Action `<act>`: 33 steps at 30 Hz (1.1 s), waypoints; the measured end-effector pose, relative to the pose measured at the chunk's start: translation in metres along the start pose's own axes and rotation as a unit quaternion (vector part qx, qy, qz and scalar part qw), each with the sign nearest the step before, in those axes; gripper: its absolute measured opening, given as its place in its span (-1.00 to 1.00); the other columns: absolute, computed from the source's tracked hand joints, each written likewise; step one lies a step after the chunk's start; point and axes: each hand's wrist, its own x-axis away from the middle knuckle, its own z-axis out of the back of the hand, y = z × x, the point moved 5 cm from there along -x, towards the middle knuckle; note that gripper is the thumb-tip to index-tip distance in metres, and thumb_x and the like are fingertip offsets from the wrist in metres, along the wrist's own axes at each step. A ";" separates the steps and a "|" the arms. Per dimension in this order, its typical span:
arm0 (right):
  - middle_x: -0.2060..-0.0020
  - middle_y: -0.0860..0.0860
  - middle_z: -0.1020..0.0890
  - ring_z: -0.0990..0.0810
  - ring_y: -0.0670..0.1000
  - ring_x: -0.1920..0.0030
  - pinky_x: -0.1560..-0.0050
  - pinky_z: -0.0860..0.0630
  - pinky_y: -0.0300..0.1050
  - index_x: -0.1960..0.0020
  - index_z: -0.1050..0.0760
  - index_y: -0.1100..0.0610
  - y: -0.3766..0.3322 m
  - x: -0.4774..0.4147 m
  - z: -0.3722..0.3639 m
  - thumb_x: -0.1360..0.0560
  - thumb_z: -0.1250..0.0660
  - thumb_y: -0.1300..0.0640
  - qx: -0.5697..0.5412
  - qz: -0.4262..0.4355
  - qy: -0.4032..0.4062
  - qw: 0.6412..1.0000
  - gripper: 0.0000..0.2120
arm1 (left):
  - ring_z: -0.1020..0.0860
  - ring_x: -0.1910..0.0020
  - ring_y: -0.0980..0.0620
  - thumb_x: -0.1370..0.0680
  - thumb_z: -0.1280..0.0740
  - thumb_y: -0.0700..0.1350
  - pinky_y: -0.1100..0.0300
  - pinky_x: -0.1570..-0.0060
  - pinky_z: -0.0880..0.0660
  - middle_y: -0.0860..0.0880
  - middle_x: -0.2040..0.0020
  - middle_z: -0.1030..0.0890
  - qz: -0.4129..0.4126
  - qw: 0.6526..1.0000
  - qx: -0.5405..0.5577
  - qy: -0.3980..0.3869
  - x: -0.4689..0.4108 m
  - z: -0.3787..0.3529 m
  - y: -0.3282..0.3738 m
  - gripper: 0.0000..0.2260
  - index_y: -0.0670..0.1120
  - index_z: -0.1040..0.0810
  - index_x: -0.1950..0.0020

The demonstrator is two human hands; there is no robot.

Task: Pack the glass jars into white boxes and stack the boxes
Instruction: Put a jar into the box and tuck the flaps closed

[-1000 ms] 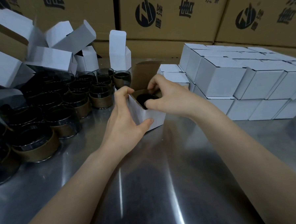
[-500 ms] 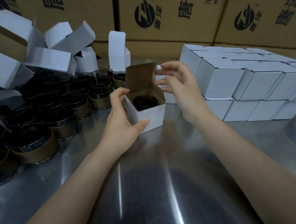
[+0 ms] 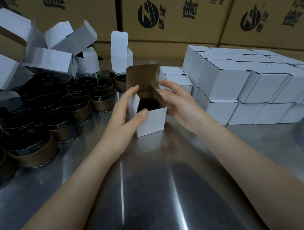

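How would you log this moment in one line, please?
jar in open box, lid flap up | left hand holds it | right hand open at right side flap

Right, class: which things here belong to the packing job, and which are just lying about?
Job: open box, jar in it, loose jars, empty boxes, packed stack, left hand, right hand.
Lying about: brown cartons, table.

shiny steel surface [image 3: 152,194], and it's busy: dark glass jars [image 3: 59,109] crowd its left edge, empty white boxes [image 3: 53,60] heaped behind, one open white box [image 3: 151,122] mid-surface, closed white boxes [image 3: 234,86] stacked far right.
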 end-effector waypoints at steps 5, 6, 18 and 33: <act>-0.14 -0.08 -0.56 -0.62 -0.17 -0.01 -0.04 -0.52 -0.16 -0.31 -0.41 -0.09 0.002 0.001 -0.004 -0.57 -0.31 0.22 0.046 0.005 -0.030 0.998 -0.63 | -0.28 -0.42 0.30 -0.70 -0.08 0.00 0.14 -0.51 -0.15 0.13 -0.43 -0.37 0.026 0.999 0.002 0.032 -0.001 0.002 0.004 -0.69 0.16 -0.46 -0.39; -0.10 -0.15 -0.57 -0.62 -0.22 0.01 -0.03 -0.53 -0.20 -0.25 -0.43 -0.15 0.002 0.002 -0.005 -0.56 -0.33 0.21 0.057 0.005 -0.035 0.998 -0.64 | -0.30 -0.41 0.28 -0.70 -0.10 -0.04 0.19 -0.49 -0.18 0.10 -0.43 -0.39 0.032 0.999 0.009 0.039 -0.002 0.002 0.004 -0.70 0.12 -0.49 -0.37; 0.03 -0.12 -0.60 -0.61 -0.18 0.11 0.23 -0.47 -0.36 -0.19 -0.47 -0.06 -0.003 0.004 -0.014 -0.51 -0.34 0.32 0.090 0.024 -0.044 0.995 -0.64 | -0.56 -0.24 -0.03 -0.47 -0.35 -0.33 0.13 -0.09 -0.51 -0.03 -0.24 -0.59 0.062 0.976 0.181 0.103 -0.008 0.008 -0.002 -0.46 0.12 -0.23 -0.27; -0.07 0.00 -0.60 -0.55 -0.02 -0.05 0.12 -0.47 -0.27 0.01 -0.57 -0.03 -0.003 0.005 -0.016 -0.58 -0.18 0.34 0.116 0.036 -0.065 0.990 -0.69 | -0.59 0.01 0.16 -0.57 -0.26 -0.30 0.33 0.19 -0.51 0.07 -0.05 -0.60 0.046 0.985 0.152 0.071 -0.008 0.007 0.002 -0.76 0.06 -0.50 -0.02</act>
